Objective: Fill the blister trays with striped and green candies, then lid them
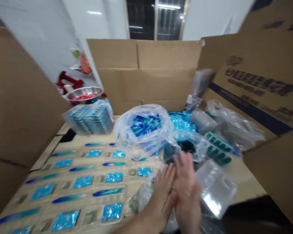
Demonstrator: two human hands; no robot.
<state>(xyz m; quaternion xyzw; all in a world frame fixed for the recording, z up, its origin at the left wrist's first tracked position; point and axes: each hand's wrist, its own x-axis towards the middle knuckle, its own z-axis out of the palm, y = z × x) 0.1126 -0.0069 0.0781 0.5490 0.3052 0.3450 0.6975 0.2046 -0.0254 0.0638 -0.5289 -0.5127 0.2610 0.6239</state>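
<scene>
My left hand (161,195) lies over a clear plastic bag (146,191), its fingers stretched out forward. Beside it and touching it at the thumb side is my right hand (187,190), also with fingers extended, their tips close to an open plastic bag with dark contents (187,146). No object shows in either hand, though both are a little blurred. To their left lie rows of clear trays, each with a slim blue-green strip (107,192), a shiny blue packet (112,212) and a small greenish piece (90,217).
A plastic bag full of blue strips (145,125) stands at the back, beside a pile of blue packets (182,121). Stacked clear cases (89,118) and a metal bowl (84,94) are back left. Teal nail-shaped pieces (218,148) lie right. Cardboard walls (158,70) surround the table.
</scene>
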